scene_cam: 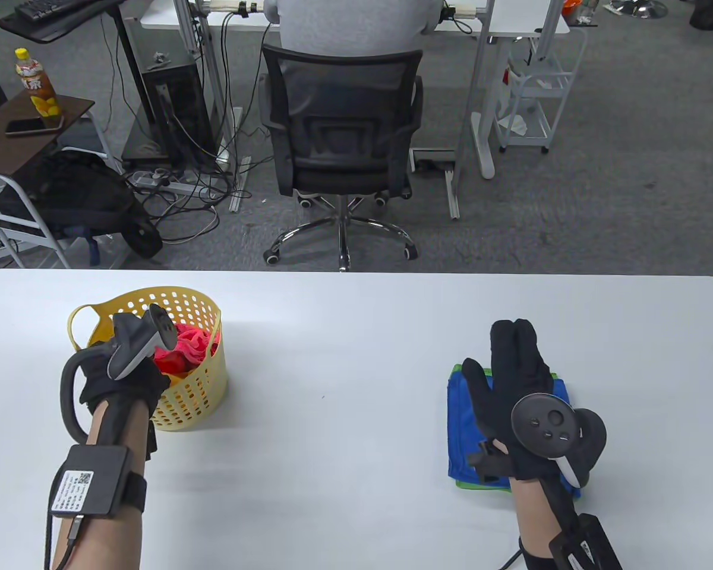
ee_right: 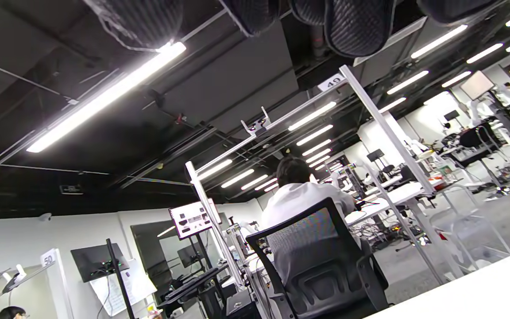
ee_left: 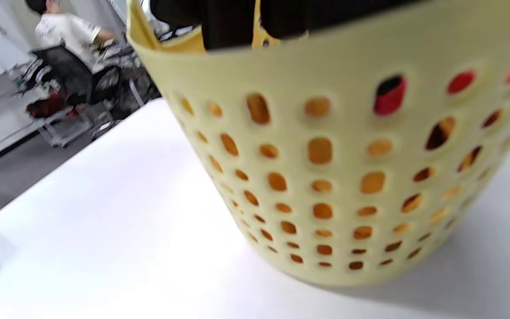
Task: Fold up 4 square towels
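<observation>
A yellow perforated basket stands at the table's left, with crumpled red and pink towels inside. My left hand reaches over its near rim. The tracker hides its fingers in the table view. In the left wrist view the basket wall fills the frame, dark fingers show at the rim, and red cloth shows through the holes. At the right lies a folded blue towel on a green one. My right hand is stretched flat above this stack, fingers straight, holding nothing.
The white table runs between basket and stack. Beyond its far edge stands an office chair with a person seated at a desk. The right wrist view looks up at the ceiling lights, with gloved fingertips at its top edge.
</observation>
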Available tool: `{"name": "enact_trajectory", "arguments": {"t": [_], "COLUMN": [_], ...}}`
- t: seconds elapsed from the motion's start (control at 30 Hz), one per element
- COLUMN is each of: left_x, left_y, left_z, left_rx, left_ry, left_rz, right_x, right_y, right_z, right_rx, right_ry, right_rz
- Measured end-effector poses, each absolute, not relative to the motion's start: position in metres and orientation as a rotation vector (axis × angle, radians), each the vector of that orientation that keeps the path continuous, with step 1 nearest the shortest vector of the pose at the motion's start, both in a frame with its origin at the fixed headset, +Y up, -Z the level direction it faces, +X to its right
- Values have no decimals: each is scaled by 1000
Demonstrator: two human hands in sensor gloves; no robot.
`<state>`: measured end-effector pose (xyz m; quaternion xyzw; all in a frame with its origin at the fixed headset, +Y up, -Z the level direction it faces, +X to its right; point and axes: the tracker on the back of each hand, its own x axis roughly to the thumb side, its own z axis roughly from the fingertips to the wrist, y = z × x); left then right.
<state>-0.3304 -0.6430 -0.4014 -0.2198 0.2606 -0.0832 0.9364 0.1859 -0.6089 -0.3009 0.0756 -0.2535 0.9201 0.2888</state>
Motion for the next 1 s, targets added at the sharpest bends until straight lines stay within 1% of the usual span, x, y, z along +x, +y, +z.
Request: {"name": "enact_trajectory", "arguments": {"t": [0.03, 0.1, 0.17, 0.3, 0.4, 0.47, 0.5, 0.6, 0.73, 0.87, 0.97, 1.0], "left_x": [-331, -331, -330, -332, -333, -333, -333, -330, -325, -316, -304, -300], "left_y": [-648, -650, -650, -652, -643, -630, -619, -590, -547, -496, -466, -461], "left_z": [-407, -412, -415, -414, -410, -404, -399, -385, -360, -324, -298, -292], "left_rx": [-517, -523, -531, -515, -429, -315, -231, -76, 126, 359, 506, 534], "left_ry": [541, 565, 584, 592, 571, 567, 559, 543, 496, 422, 340, 310], "left_rz": [-184, -211, -231, -270, -271, -241, -232, -188, -70, 24, 126, 148], "right_x": [183, 175, 166, 159, 161, 164, 167, 172, 173, 173, 175, 175], "right_y": [-608, -604, -597, -585, -587, -592, -594, -595, -593, -596, -596, -596], "right_z": [-301, -296, -289, -278, -281, -286, -290, -293, -289, -290, -290, -290], "right_rx": [238, 347, 423, 497, 488, 462, 442, 429, 428, 427, 419, 418], "right_ry": [-634, -538, -554, -639, -615, -578, -556, -517, -550, -526, -514, -515], "right_rz": [2434, 2358, 2318, 2313, 2297, 2312, 2314, 2299, 2297, 2302, 2304, 2301]}}
